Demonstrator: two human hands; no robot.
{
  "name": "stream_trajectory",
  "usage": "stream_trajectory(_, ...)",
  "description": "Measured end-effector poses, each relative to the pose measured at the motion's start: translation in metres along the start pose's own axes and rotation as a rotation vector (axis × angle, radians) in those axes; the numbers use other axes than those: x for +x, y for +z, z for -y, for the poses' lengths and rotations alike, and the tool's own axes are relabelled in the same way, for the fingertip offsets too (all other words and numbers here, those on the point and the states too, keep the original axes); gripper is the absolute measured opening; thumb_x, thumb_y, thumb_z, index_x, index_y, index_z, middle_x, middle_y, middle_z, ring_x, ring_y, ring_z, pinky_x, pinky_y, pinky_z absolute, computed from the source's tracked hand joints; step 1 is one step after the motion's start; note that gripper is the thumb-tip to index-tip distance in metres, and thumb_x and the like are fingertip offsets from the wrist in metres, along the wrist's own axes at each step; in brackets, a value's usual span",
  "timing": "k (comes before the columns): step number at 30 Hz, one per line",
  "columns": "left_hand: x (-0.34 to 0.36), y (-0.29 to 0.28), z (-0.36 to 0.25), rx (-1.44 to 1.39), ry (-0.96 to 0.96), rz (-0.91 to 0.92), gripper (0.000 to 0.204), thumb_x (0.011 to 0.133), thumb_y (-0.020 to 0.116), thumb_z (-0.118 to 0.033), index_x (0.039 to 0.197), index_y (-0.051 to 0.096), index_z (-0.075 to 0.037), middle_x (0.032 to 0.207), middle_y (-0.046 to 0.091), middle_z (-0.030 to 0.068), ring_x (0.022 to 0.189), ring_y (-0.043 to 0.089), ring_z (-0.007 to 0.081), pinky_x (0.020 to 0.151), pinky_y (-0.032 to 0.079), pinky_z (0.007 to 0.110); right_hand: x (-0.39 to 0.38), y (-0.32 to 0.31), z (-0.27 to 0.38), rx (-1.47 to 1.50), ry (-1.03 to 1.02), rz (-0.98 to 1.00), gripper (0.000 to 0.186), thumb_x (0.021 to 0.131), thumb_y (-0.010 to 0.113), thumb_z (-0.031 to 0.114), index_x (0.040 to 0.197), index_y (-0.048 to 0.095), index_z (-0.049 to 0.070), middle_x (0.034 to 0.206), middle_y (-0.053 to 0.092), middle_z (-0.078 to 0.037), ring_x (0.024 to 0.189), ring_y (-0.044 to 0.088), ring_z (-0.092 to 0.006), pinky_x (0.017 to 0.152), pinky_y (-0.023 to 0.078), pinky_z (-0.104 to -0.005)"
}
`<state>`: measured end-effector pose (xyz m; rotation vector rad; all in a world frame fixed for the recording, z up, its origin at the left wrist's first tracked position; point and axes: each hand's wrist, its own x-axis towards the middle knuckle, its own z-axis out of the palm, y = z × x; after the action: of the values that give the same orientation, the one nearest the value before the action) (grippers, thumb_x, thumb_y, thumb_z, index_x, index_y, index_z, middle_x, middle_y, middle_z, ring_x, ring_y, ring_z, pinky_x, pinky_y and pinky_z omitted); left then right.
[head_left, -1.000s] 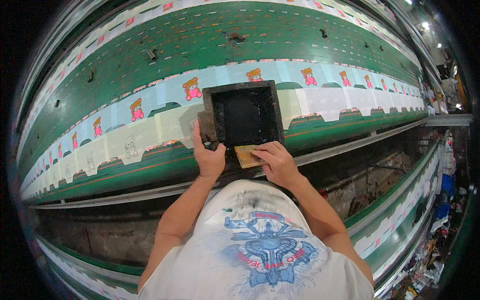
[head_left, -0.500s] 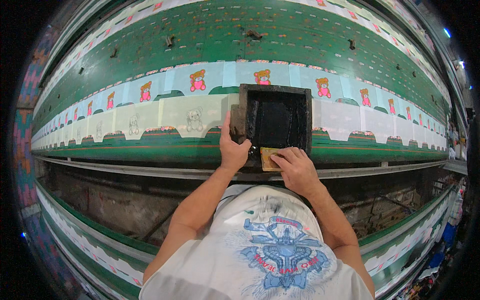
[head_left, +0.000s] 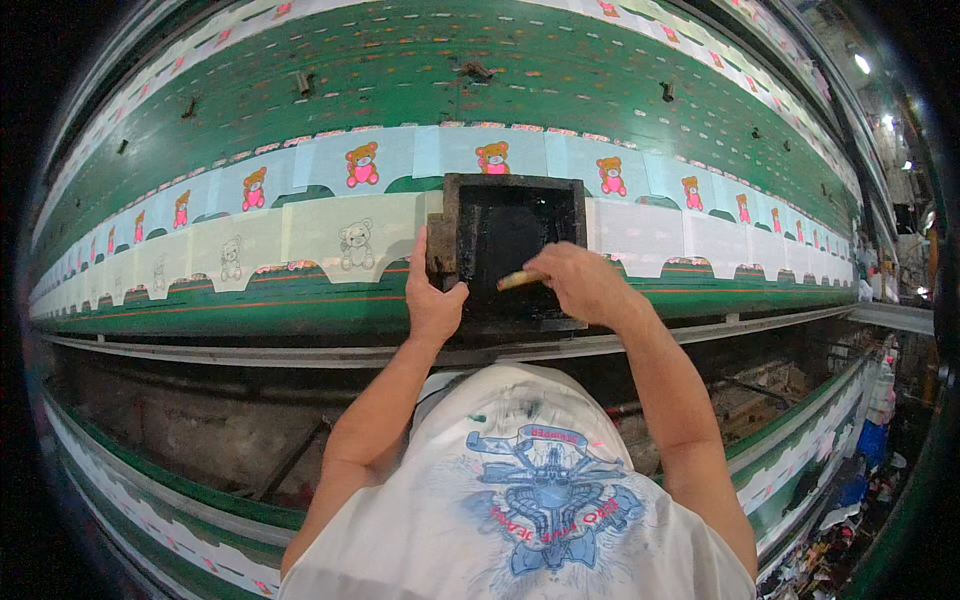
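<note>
A dark, ink-stained screen printing frame [head_left: 450, 215] lies on the row of pale fabric pieces, black inside. At its left side, my left hand [head_left: 435, 308] grips the frame near the lower corner, forefinger stretched along a wooden block [head_left: 437, 245] fixed there. Over the near right part of the screen, my right hand [head_left: 587, 288] pinches a squeegee [head_left: 520, 279] with a yellowish edge, seen nearly edge-on. Whether its blade touches the mesh I cannot tell. Left of the frame, a cream fabric piece [head_left: 388, 225] bears a black bear outline [head_left: 356, 244].
Beyond runs a row of light blue pieces with coloured bears holding pink hearts [head_left: 362, 165]. They lie on a long green table [head_left: 400, 95] with small metal stops [head_left: 476, 70]. A metal rail [head_left: 260, 356] follows the near edge. Plain whitish pieces [head_left: 640, 225] lie to the right.
My right hand has moved the squeegee from the frame's near edge up over the screen and turned it edge-on. My left hand keeps its hold. The whole view has shifted slightly.
</note>
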<state>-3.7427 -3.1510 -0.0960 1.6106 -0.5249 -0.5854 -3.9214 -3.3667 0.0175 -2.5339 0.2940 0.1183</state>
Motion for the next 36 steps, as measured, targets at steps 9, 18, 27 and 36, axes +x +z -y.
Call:
stream_trajectory(9,0.002,-0.010,0.007,-0.063,-0.017,0.067,0.105,0.092,0.075,0.009,0.187,0.032,-0.003,0.175,0.055,0.0221,0.161,0.056,0.0311,0.136,0.043,0.043,0.080,-0.008,-0.041,-0.055,0.023,-0.319,0.041,0.097,0.067,-0.009,0.134,0.080,0.004,0.123,0.078,-0.020,0.123,0.074,-0.0457,0.108,0.061,-0.0547)
stream_trajectory(18,0.001,-0.005,0.014,-0.112,0.038,0.041,0.103,0.093,0.074,0.010,0.186,0.031,0.001,0.174,0.056,0.0228,0.159,0.057,0.0322,0.136,0.043,0.044,0.028,0.033,-0.003,-0.078,0.012,-0.295,0.049,0.091,0.071,-0.007,0.135,0.083,0.009,0.121,0.077,-0.016,0.114,0.073,-0.0417,0.105,0.060,-0.0539)
stream_trajectory(27,0.000,-0.001,0.007,0.120,0.040,0.002,0.108,0.089,0.079,0.006,0.186,0.034,-0.002,0.177,0.052,0.0302,0.164,0.053,0.0411,0.137,0.041,0.047,-0.037,0.062,0.057,-0.088,0.003,-0.261,0.051,0.086,0.075,-0.006,0.136,0.082,0.005,0.127,0.078,-0.014,0.115,0.073,-0.0382,0.107,0.060,-0.0513)
stream_trajectory(36,-0.005,0.021,-0.016,0.093,0.123,-0.045,0.110,0.083,0.075,0.008,0.185,0.037,-0.003,0.168,0.060,0.0211,0.153,0.061,0.0320,0.132,0.046,0.043,-0.074,0.063,0.027,0.074,-0.025,-0.431,0.041,0.087,0.084,-0.002,0.128,0.083,0.003,0.128,0.078,-0.014,0.117,0.073,-0.0389,0.105,0.062,-0.0497)
